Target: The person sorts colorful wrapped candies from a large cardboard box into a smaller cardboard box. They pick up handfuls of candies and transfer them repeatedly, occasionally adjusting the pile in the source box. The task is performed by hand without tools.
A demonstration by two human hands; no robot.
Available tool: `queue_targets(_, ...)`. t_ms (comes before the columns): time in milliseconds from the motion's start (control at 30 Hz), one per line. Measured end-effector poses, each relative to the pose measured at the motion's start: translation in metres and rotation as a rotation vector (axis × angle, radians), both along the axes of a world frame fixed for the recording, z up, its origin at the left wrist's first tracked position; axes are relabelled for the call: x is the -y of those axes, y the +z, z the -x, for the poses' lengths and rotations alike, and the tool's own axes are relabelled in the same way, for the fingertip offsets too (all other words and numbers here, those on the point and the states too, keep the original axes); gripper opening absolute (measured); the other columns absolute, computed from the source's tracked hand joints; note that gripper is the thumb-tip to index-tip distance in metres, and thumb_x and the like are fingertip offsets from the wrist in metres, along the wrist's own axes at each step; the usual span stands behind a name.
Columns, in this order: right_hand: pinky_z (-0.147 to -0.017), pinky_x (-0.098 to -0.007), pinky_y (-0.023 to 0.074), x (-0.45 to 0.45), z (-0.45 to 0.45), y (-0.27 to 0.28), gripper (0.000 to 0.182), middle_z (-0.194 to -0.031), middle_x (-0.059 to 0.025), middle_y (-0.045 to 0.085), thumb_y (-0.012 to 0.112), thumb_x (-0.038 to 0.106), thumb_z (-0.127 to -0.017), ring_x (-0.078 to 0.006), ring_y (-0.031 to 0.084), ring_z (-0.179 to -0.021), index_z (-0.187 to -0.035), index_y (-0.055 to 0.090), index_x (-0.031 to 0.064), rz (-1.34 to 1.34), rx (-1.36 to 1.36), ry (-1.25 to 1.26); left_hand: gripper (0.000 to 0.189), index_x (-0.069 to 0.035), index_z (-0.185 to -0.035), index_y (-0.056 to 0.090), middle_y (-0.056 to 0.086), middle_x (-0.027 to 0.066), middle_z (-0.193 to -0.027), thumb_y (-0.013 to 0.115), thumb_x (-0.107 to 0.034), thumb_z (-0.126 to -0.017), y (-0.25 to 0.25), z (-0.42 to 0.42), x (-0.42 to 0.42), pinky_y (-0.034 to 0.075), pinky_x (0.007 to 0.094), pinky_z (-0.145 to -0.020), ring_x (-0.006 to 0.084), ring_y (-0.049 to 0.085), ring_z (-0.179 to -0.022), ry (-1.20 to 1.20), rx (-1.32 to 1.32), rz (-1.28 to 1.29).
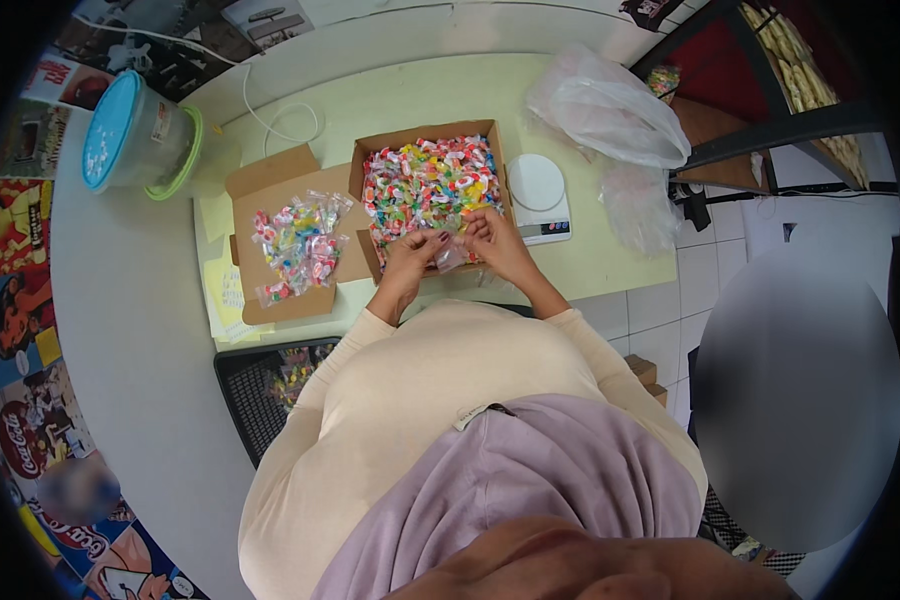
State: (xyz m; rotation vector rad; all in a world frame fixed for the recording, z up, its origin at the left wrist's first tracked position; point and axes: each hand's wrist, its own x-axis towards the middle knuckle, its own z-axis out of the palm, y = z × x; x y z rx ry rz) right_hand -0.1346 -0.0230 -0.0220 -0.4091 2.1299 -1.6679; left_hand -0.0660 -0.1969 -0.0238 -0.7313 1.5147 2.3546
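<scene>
A cardboard box full of small wrapped candies stands open on the pale green table. Over its near edge, my left hand and my right hand pinch a small clear plastic bag between them. Whether anything is inside that bag cannot be made out. To the left, several filled clear bags of candies lie heaped on the box's opened cardboard flap. A white digital kitchen scale stands just right of the box.
Clear plastic bags lie at the table's right back. Lidded plastic tubs stand at the left, near a white cable. Papers with writing lie at the left edge. Below is a black mesh basket with bagged candies; shelves stand right.
</scene>
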Motion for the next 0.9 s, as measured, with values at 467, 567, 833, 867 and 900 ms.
queue_targets(467,-0.083,-0.0386,0.0431,0.014,0.042,-0.016,0.019,-0.094,-0.0105,0.054,0.064,0.004,-0.073,-0.0277,0.051,-0.097,-0.092,0.064,0.0046,-0.55,-0.7,0.03,0.014,0.001,-0.098,0.062,0.066,0.0072,-0.091,0.06,0.004,-0.084,-0.021,0.007,0.024,0.05,0.0231,-0.071,0.0111,0.062,-0.081,0.068,-0.063,0.179)
queue_targets(567,-0.082,-0.0384,0.0429,0.017,0.048,-0.022,0.023,-0.096,-0.0101,0.054,0.062,0.003,-0.072,-0.0278,0.051,-0.097,-0.094,0.065,0.0059,-0.605,-0.722,0.038,0.023,0.002,-0.107,0.063,0.067,0.0083,-0.097,0.058,0.004,-0.084,-0.017,0.01,0.022,0.051,0.0236,-0.077,0.0122,0.063,-0.087,0.065,-0.035,0.172)
queue_targets(833,-0.092,-0.0409,0.038,0.018,0.042,-0.015,0.025,-0.108,-0.009,0.055,0.059,0.005,-0.073,-0.0282,0.048,-0.106,-0.096,0.067,0.0107,-0.552,-0.804,0.185,0.022,0.003,-0.106,0.064,0.066,0.0094,-0.098,0.055,0.005,-0.086,-0.015,0.014,0.026,0.052,0.0228,-0.076,0.0122,0.063,-0.086,0.029,-0.051,0.181)
queue_targets(867,-0.093,-0.0413,0.0372,0.018,0.041,-0.017,0.024,-0.11,-0.0088,0.055,0.06,0.005,-0.073,-0.0281,0.048,-0.108,-0.095,0.067,0.011,-0.578,-0.787,0.213,0.021,0.004,-0.105,0.063,0.067,0.0097,-0.098,0.055,0.005,-0.087,-0.017,0.013,0.026,0.052,0.0231,-0.076,0.0125,0.064,-0.087,0.042,-0.057,0.176)
queue_targets(900,-0.094,-0.0416,0.0364,0.018,0.04,-0.018,0.024,-0.111,-0.0087,0.054,0.061,0.006,-0.072,-0.0281,0.047,-0.109,-0.095,0.067,0.0113,-0.603,-0.772,0.238,0.02,0.004,-0.105,0.063,0.067,0.0099,-0.098,0.056,0.004,-0.087,-0.017,0.014,0.025,0.052,0.0234,-0.077,0.0129,0.064,-0.087,0.053,-0.066,0.172)
